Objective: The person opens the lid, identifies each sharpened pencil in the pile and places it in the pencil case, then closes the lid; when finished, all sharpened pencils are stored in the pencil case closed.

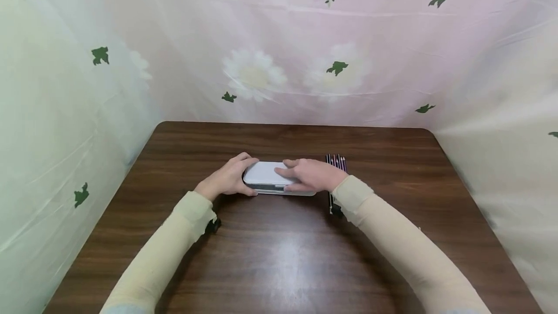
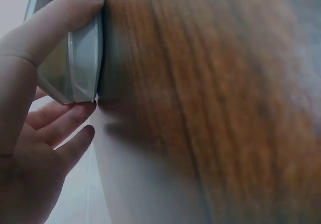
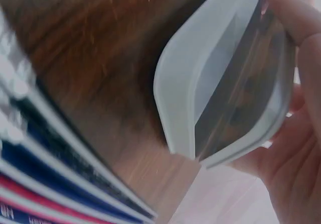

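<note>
A white pencil case (image 1: 263, 172) lies lengthwise on the table, its lid partly raised at the right end, as the right wrist view shows. My left hand (image 1: 231, 176) grips the left end, thumb on the near side and fingers round the far side. From the right, my right hand (image 1: 316, 174) holds the lid (image 3: 266, 143), with the thumb at its near edge and the fingers across the top. A dark gap shows between the lid and the white base (image 3: 175, 83). Part of the case is hidden under the right hand.
A row of several pencils (image 1: 337, 160) lies just right of the case, partly beneath the right wrist. The brown wooden table (image 1: 279, 241) has rounded far corners. A patterned cloth (image 1: 296, 52) hangs behind it and along both sides.
</note>
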{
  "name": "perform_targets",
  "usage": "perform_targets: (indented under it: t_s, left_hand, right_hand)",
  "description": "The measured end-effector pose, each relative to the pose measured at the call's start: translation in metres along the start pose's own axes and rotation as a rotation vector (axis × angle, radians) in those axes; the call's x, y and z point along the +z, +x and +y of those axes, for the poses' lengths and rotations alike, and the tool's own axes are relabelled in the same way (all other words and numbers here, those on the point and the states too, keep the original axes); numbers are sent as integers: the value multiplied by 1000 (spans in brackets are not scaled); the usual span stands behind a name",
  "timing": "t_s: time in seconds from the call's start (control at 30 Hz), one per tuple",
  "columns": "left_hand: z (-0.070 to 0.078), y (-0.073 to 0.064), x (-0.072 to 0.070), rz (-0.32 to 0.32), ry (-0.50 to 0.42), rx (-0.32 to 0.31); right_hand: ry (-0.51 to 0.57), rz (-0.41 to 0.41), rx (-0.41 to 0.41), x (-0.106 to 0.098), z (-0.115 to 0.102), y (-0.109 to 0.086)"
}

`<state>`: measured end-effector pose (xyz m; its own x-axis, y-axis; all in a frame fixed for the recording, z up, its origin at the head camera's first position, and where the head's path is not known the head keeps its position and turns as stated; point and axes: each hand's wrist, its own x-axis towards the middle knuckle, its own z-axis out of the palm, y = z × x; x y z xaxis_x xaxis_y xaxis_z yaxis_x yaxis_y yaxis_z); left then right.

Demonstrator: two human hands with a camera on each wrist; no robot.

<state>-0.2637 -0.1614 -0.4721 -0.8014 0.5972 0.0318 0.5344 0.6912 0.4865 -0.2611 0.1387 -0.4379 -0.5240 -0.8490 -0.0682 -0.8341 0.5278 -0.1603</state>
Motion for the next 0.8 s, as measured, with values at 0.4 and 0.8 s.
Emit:
perform_targets:
  t_s: [0.4, 0.8]
  left_hand:
    - [-12, -5, -1, -46, -96, -90]
    - [-13, -7, -1, 21, -197, -59]
  right_hand:
    - [150, 260, -72, -10, 18, -9]
    - [186, 417, -67, -19, 26, -18]
